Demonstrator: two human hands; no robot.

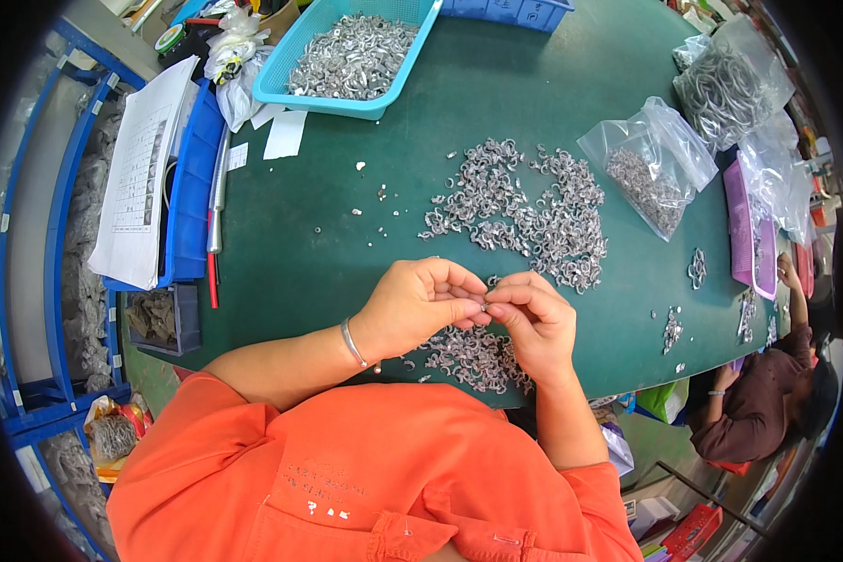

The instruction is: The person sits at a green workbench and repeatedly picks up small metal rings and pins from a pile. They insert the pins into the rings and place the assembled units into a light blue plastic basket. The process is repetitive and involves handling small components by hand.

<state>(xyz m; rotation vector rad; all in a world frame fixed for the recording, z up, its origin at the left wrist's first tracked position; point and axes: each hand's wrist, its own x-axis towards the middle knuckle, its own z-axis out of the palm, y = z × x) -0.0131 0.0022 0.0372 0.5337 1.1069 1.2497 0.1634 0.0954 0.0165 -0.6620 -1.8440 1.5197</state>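
Green tabletop (496,103) strewn with metal bits – at lower centre we see left hand (420,304) and right hand (532,323) pinching one small metal ring (484,305) between fingertips; light, stiff, slippery we reckon – best nipped at its rim

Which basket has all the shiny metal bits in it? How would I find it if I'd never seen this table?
Start at the big green table and look to its far edge, away from the person's hands. There sits a light blue plastic basket heaped with small silvery metal pieces. The darker blue bin beside it shows no pieces, and the other pieces lie loose or in clear bags.
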